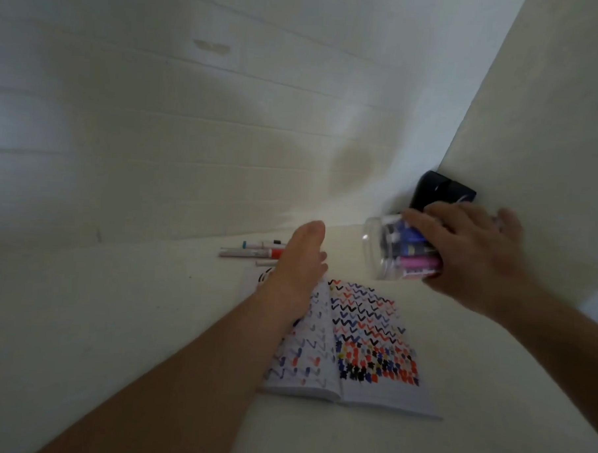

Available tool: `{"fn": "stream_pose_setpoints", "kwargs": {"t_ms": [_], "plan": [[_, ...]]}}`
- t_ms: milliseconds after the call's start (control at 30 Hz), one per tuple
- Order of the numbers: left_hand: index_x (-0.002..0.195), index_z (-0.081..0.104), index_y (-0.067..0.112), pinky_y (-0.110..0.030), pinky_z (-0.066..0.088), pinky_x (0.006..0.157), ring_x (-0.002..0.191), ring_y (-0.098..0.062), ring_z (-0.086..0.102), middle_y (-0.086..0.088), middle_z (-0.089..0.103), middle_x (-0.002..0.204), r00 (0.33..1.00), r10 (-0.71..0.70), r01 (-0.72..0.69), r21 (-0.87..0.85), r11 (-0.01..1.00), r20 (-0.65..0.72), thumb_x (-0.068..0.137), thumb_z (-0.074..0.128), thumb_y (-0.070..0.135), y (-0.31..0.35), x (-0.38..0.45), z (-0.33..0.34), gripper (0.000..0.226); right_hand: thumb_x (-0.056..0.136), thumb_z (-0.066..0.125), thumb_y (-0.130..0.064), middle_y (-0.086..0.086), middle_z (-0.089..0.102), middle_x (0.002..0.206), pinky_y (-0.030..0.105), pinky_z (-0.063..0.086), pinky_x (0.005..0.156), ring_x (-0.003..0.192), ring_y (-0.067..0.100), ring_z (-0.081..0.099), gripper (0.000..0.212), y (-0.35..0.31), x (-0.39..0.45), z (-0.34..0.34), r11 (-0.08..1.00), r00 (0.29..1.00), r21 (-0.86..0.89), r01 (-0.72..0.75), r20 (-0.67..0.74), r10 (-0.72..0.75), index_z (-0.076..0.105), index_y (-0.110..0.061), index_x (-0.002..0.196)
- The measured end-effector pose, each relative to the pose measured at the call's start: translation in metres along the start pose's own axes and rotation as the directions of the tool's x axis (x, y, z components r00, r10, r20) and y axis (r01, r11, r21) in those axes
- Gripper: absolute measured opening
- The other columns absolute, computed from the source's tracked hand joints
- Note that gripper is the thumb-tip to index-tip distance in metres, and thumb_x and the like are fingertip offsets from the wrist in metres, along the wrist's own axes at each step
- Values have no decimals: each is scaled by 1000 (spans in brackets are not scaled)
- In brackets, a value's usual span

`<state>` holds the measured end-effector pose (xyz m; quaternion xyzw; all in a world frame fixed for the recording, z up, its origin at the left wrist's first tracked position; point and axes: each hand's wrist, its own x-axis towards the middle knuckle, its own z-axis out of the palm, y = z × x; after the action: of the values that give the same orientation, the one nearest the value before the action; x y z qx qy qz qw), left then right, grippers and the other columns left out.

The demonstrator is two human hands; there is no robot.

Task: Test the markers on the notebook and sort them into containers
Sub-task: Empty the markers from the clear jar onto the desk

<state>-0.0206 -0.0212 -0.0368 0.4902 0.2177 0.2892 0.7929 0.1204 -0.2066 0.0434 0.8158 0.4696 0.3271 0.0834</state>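
An open notebook (pixel 364 345) lies on the pale table, its pages full of red, blue and black check marks and blots. My right hand (pixel 471 247) grips a clear plastic jar (pixel 382 250) tipped on its side above the table, with several markers inside, pink and blue among them. My left hand (pixel 303 257) reaches forward over the notebook's top left corner, fingers extended and empty. Just beyond it, a few loose markers (pixel 252 251) lie side by side, one with a red cap.
A black container (pixel 439 191) stands in the corner behind the jar, against the right wall. A white panelled wall runs along the back of the table (pixel 115 321). A small black-and-white object peeks out under my left wrist.
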Motion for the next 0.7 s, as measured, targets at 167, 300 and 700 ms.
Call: {"fn": "stream_pose_setpoints", "kwargs": {"t_ms": [167,300,700], "plan": [[135,61,14,-47,54,99,108,-33,71,-14,70,125,973,-229,226,-409,884,41,100,43,65,-2,1,-7,64,65,88,-51,7,45,155,70,21,113,140,39,41,109,-67,10,-6,993,993,29,112,-51,-110,29,-42,156],[120,69,18,-50,59,91,99,-35,73,-15,78,106,967,-233,168,-424,890,-107,101,41,64,-2,0,-8,57,66,88,-54,6,46,154,72,19,113,140,40,40,105,-85,16,0,990,991,55,132,-26,-131,31,-44,153],[117,68,14,-41,63,81,98,-32,73,-12,74,111,994,106,-107,-82,991,-18,101,58,13,-7,-2,0,19,69,84,-52,7,45,155,72,20,112,141,38,40,105,-60,23,1,996,997,42,81,-13,-81,27,-41,157]]}}
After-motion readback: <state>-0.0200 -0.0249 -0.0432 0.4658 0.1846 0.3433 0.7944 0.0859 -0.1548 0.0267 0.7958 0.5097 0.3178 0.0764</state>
